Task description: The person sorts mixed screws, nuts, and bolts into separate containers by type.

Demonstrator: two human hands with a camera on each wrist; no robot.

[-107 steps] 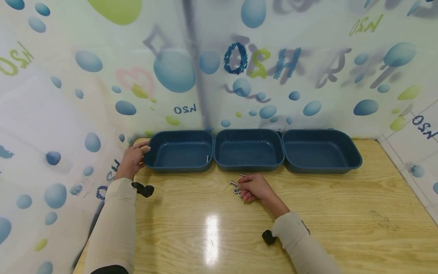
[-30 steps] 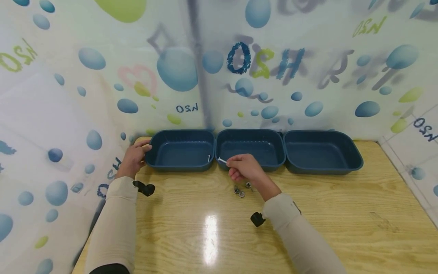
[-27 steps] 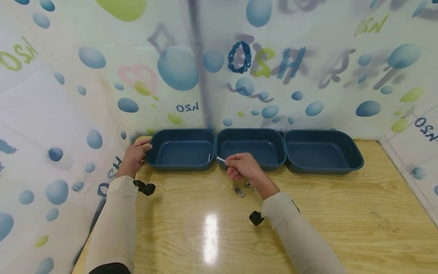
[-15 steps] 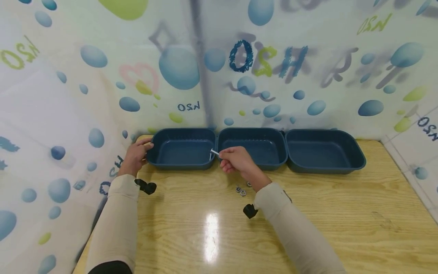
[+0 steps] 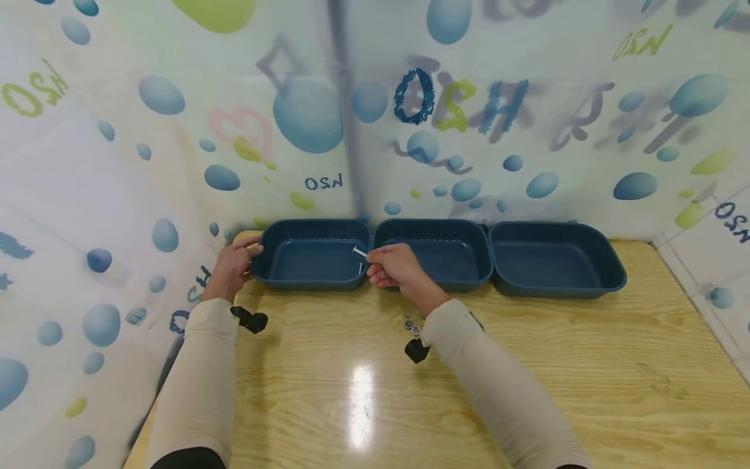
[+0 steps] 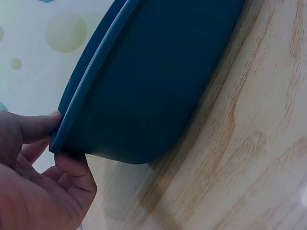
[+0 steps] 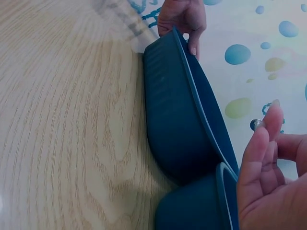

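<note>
My left hand (image 5: 230,270) grips the left end of the left blue plastic bin (image 5: 307,260), with thumb and fingers pinching its rim (image 6: 91,72) in the left wrist view. My right hand (image 5: 400,267) pinches a silver bolt (image 5: 359,252) between thumb and fingertips. The bolt's head end points left, over the right part of that bin. In the right wrist view only the round end of the bolt (image 7: 255,124) shows past the fingertips. Another bolt (image 5: 360,268) is inside the left bin, near its right wall.
The middle bin (image 5: 445,257) and right bin (image 5: 556,257) continue the row along the patterned wall. Metal nuts (image 5: 416,330) lie on the wooden table (image 5: 305,371) just left of the right sleeve, which covers part of that spot.
My right hand has picked a bolt from the small hardware on the table and carried it up and left, past the middle bin, to over the left bin. My left hand stays on the rim.
</note>
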